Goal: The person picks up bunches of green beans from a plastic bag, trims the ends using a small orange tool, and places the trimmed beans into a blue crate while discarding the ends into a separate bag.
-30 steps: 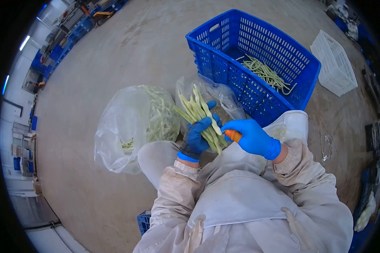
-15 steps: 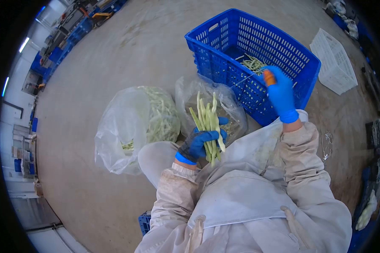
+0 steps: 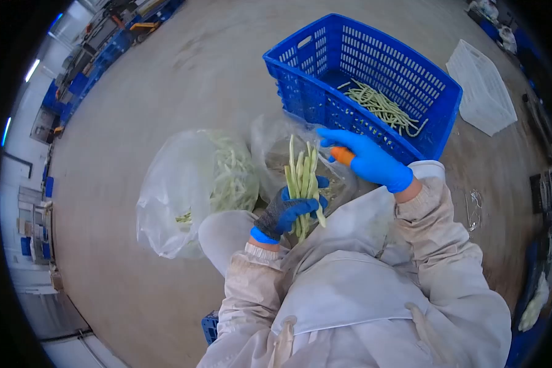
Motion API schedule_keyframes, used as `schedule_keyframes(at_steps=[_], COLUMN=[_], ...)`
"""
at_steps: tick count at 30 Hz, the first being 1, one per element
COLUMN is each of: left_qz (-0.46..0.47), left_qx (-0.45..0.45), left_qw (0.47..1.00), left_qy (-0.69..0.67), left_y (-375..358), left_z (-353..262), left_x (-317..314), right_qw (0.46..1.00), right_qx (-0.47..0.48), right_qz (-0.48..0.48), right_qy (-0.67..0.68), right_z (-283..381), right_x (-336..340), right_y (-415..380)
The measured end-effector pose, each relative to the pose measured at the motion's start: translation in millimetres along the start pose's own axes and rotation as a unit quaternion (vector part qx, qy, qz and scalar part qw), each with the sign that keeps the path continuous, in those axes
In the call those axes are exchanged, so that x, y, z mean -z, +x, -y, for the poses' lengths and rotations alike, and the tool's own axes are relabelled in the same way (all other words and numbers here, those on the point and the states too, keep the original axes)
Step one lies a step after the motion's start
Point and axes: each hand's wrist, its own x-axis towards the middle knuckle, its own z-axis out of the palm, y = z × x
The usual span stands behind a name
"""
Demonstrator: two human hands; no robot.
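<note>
Left hand (image 3: 286,211) in a blue glove, closed round a bunch of beans (image 3: 303,178) held upright. Right hand (image 3: 365,158) just beside the bean tips, gripping an orange handle (image 3: 343,156) (blade not visible). Behind, a blue crate (image 3: 300,67) with loose beans inside. Two clear bags (image 3: 184,178) on the concrete floor (image 3: 165,80), a white crate (image 3: 481,92) further right.

Left hand (image 3: 286,210) fisted upright near the lap; right hand (image 3: 365,157) curled, raised forward
</note>
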Motion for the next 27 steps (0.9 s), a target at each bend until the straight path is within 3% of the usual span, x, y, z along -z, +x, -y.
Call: schedule_keyframes(at_steps=[1,3,6,10,12,16,17,18,19,21,23,24,25,26,27], left_qz=[0.013,0.002,-0.014,-0.002,-0.002,0.016,0.015,0.022,0.027,0.027,0.023,0.018,0.013,-0.026,-0.03], left_qx=[-0.003,0.0,0.003,0.018,0.026,0.055,0.054,0.05,0.048,0.038,0.034,0.019,0.003,-0.015,-0.016], left_qw=[0.999,0.998,0.998,1.0,0.999,0.998,0.998,0.998,0.996,0.997,0.997,0.994,0.989,0.985,0.985], left_qy=[0.049,0.057,0.063,0.024,0.019,-0.006,-0.006,-0.036,-0.068,-0.069,-0.064,-0.106,-0.148,-0.172,-0.172], left_y=[0,-2,-4,-3,-5,-6,-6,-6,-7,-8,-12,-8,-5,-2,1], left_z=[-3,-5,-6,-3,-8,-10,-12,-14,-15,-17,-17,-14,-12,-10,-6], left_x=[-2,-4,-3,3,-3,-5,-7,-11,-14,-16,-12,-9,-7,-6,-2], right_qw=[1.0,0.95,0.904,0.872,0.839,0.855,0.974,0.996,0.995,0.971,0.966,0.987,0.987,0.99,0.958], right_qx=[0.0,0.124,0.167,0.158,0.192,0.216,0.099,-0.029,-0.03,-0.026,-0.044,-0.05,-0.05,0.008,0.069], right_qz=[-0.005,0.093,0.117,0.127,0.09,0.078,0.046,0.009,0.011,-0.196,-0.232,-0.145,-0.141,-0.085,-0.026], right_qy=[-0.002,-0.272,-0.374,-0.445,-0.501,-0.465,-0.198,0.089,0.089,0.133,0.11,0.047,0.051,-0.113,-0.276], right_z=[2,5,1,-4,-10,-29,-33,-38,-43,-51,-53,-55,-61,-63,-66], right_x=[0,2,4,-1,-4,-4,-8,-11,-11,-1,18,29,31,28,25], right_y=[4,10,11,8,6,4,3,3,3,8,8,5,1,-5,-9])
